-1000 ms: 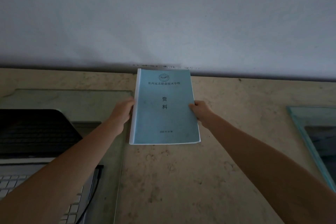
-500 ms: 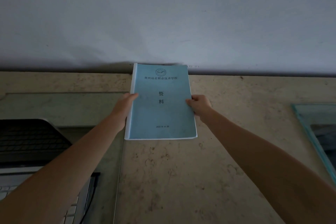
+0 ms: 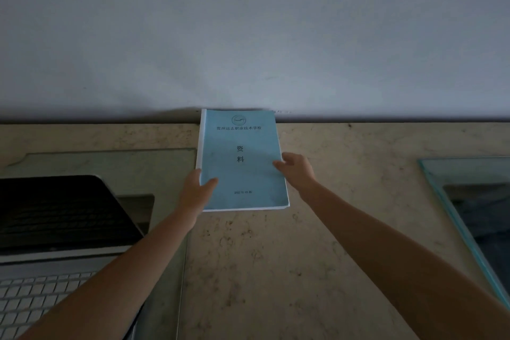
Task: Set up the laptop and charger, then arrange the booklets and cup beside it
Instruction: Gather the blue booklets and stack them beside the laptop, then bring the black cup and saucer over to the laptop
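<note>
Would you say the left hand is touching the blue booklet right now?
Touching. The head view shows the left hand on the blue booklet at its lower left edge, thumb lying across the cover and no gap between them.

One pale blue booklet with a white spine and dark printed characters (image 3: 242, 163) is in view. One open silver laptop with a dark screen and white keys (image 3: 55, 243) sits at the left. Two clear glass sheets lie on the beige marbled stone surface (image 3: 262, 270): one under the laptop (image 3: 110, 163), one at the right edge (image 3: 469, 201). Two bare hands show, the left (image 3: 197, 190) and the right (image 3: 296, 171).
</note>
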Motion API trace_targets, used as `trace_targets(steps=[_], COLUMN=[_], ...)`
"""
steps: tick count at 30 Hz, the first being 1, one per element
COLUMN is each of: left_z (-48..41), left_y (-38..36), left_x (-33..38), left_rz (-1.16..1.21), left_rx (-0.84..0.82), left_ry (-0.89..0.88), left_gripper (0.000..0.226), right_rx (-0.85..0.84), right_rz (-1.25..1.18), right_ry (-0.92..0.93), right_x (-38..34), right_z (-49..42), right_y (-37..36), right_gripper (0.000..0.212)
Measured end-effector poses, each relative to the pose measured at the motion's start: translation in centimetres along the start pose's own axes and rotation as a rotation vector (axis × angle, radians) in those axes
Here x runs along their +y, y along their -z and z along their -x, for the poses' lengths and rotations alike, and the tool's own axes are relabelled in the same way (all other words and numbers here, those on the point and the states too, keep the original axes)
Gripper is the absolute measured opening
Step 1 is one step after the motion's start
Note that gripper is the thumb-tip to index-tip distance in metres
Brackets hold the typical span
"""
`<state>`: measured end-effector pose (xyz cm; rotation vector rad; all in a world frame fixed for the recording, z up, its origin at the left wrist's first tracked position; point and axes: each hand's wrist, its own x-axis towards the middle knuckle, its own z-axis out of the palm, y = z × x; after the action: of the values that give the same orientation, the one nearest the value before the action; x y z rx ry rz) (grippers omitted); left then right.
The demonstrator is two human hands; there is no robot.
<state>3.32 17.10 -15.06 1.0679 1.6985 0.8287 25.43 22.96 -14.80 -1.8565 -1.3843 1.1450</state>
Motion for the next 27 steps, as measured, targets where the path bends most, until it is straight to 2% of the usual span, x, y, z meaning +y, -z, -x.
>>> trace_targets(steps=[1,3,5,8,14,18,27], left_z=[0.9,2.6,4.4,7.2,14.2,18.9,31.5], left_y=[-0.1,0.0,0.0,-0.4,-3.5,-6.7,-20.2], left_x=[0.0,0.5,1.5,3.8,8.0,8.9,7.8], left_rz=[-0.044,-0.168,-0.311,-0.447,-0.435,-0.359,-0.319], left_rx=[0.012,0.025,0.033,0.031,-0.075,-0.203,-0.685], left_ry=[-0.027,-0.113,-0.234,-0.376,-0.603,-0.644,-0.731], left_gripper=[0.026,0.038,0.047,0.059,0.062,0.064,0.067], right_rx=[-0.006,-0.002,0.022,0.076,0.252,0.365,0.648], right_rz=[0.031,0.106,0.193,0.264,0.31,0.333,0.333], right_ry=[0.038,0.09,0.153,0.234,0.257,0.185,-0.149], right_x=[-0.3,-0.8,-1.3,-1.5,1.0,4.8,17.3], right_z=[1.1,2.9,5.0,8.6,17.6,24.3,41.1], right_y=[0.4,1.4,3.0,6.1,13.2,17.5,26.1], right_gripper=[0.01,0.049,0.066,0.069,0.068,0.071,0.074])
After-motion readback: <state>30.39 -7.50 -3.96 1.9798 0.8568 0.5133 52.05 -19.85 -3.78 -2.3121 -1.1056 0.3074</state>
